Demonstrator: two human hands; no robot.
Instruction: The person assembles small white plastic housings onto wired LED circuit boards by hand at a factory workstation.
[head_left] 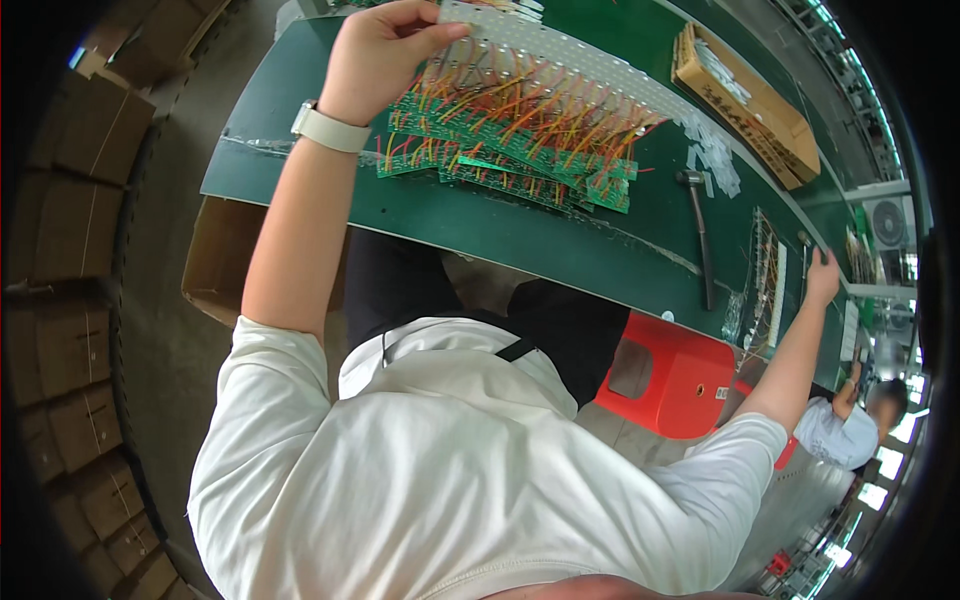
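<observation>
My left hand, with a pale watch on its wrist, pinches the left end of a long grey-white perforated strip between thumb and fingers. Below the strip, red, orange and yellow wires lead down to a stack of green circuit boards on the table. My right hand is stretched far to the right, its fingers closed by a small dark object that I cannot make out. Beside it, a second wired strip lies on the table. A black-handled hammer rests between the boards and that strip.
The green table bears a pile of clear plastic pieces and an open cardboard box with white parts. A red stool stands under the front edge. Stacked cartons line the left; another person sits far right.
</observation>
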